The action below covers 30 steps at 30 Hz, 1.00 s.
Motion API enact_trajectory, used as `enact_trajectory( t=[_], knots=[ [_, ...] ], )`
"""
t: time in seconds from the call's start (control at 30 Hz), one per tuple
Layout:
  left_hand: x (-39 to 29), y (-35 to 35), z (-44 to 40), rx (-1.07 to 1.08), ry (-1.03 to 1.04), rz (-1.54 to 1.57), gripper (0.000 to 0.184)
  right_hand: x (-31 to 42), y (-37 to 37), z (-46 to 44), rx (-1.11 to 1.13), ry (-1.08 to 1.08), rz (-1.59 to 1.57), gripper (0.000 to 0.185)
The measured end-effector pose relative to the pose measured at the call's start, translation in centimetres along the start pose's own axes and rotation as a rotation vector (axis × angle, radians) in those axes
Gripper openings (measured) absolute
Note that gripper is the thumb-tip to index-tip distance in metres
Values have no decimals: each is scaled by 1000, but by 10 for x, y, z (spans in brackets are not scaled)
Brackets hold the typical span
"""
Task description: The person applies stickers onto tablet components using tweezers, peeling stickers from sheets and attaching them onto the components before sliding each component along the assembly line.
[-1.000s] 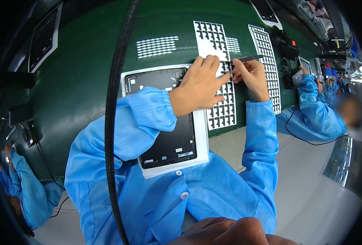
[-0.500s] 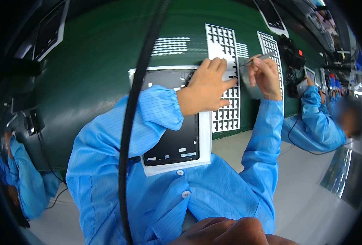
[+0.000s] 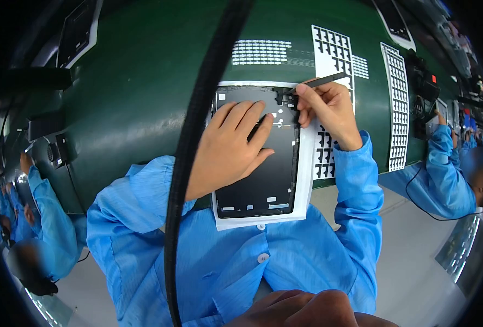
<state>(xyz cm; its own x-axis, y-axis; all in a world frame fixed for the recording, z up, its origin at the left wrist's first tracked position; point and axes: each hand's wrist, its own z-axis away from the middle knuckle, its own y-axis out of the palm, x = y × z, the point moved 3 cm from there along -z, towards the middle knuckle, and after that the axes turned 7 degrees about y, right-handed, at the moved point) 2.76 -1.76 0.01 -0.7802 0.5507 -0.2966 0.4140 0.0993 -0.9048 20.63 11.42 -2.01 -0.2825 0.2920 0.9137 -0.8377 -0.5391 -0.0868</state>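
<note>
Resting on black panel (image 3: 252, 182) with white stickers (image 3: 272, 199), left hand (image 3: 228, 148) loosely spread, right hand (image 3: 327, 111) pinching tweezers (image 3: 331, 78) near top corner

Looks like an electronics assembly workshop or factory line. Has a long green bench (image 3: 127, 109) laid with flat black panels (image 3: 255, 185) like device casings, backed in white, along with sheets of black cut-outs (image 3: 398, 109) and rows of small white pieces (image 3: 261, 53). Shows a slim black hand tool (image 3: 327, 79) in use, and a dark box with a cable (image 3: 60, 150). Includes blue-smocked people on the left (image 3: 56, 229) and right (image 3: 445, 174), above a grey floor (image 3: 410, 256).
</note>
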Motion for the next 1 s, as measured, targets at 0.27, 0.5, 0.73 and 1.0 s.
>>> enact_trajectory(
  t=[0.27, 0.5, 0.73, 1.0],
  knots=[
    [0, 5, 1, 37, -14, -37, 58, -5, -2, -1, -1, 16, 10, 27],
    [-2, 4, -2, 47, -24, -29, 58, -4, -2, -3, 18, 10, 30, 27],
    [-2, 5, -2, 58, -28, -35, 57, -5, -1, -3, 1, 5, 56, 30],
    [-2, 6, -3, 62, -31, -37, 57, -6, -1, -3, 0, -17, 52, 32]
  ],
)
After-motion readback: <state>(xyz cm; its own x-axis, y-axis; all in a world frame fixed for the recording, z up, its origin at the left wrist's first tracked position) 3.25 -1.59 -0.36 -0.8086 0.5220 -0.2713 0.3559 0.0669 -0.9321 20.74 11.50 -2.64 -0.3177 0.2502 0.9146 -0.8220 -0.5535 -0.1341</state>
